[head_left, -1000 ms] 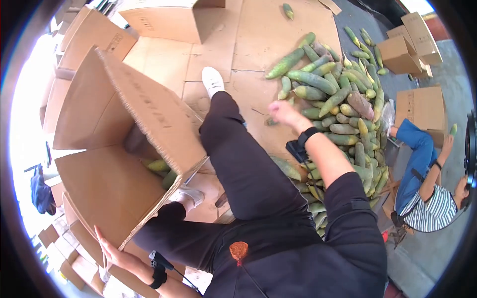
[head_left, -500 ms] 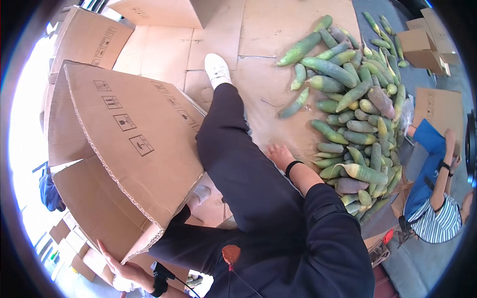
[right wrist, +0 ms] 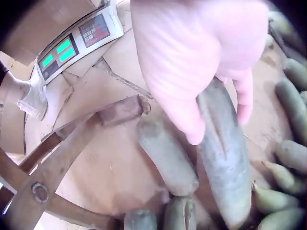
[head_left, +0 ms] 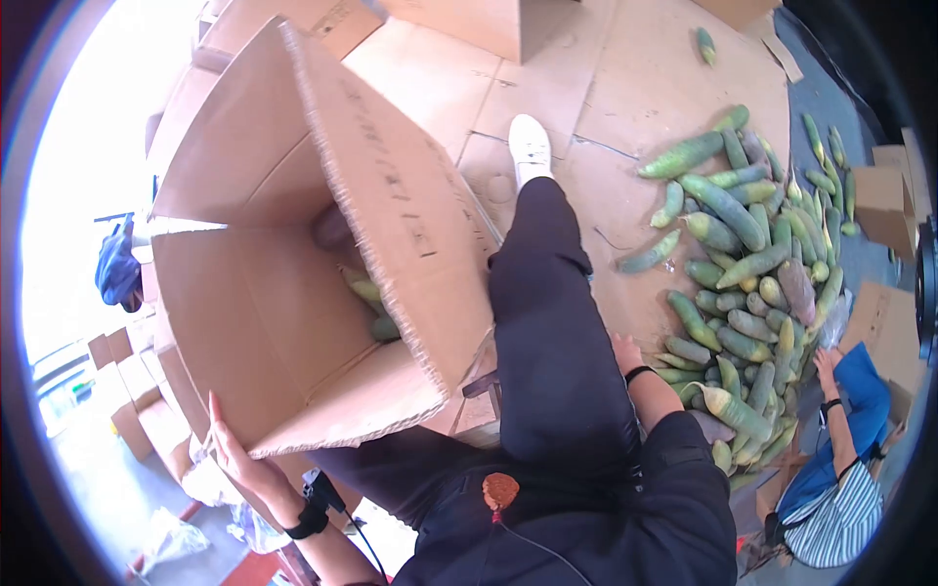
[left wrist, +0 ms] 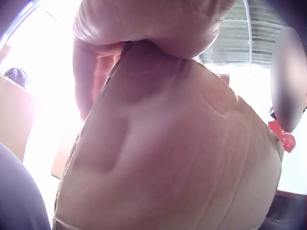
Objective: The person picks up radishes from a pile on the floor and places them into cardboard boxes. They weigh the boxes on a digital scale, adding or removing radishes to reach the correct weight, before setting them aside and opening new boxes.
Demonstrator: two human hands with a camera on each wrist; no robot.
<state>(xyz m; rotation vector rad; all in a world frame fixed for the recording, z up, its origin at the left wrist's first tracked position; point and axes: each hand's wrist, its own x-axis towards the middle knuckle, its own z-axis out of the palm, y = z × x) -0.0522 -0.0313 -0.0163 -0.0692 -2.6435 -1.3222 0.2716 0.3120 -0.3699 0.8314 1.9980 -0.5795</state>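
My left hand (head_left: pixel 244 467) grips the edge of a large open carton (head_left: pixel 264 322). In the left wrist view, its fingers wrap the edge of a cardboard flap (left wrist: pixel 158 143). A few radishes (head_left: pixel 386 327) lie deep inside the carton. On the right, my right hand (head_left: pixel 625 354) reaches down past my knee, beside a big pile of green radishes (head_left: pixel 747 293). The right wrist view shows thumb and fingers pinching the upper end of a long green radish (right wrist: pixel 223 158) with a split in its skin. Another radish (right wrist: pixel 168 155) lies to its left.
A digital scale (right wrist: pixel 79 40) with lit green displays stands near my shoe. Crossed wooden legs (right wrist: pixel 67 158) are close by the right hand. Flattened cardboard (head_left: pixel 625 98) covers the floor. A person in a striped shirt (head_left: pixel 835 513) sits beyond the pile, near more cartons (head_left: pixel 884 205).
My right hand has moved from the pile's far-left edge back beside my knee and now holds a radish. The head view has shifted, showing more of the carton's inside than half a second ago.
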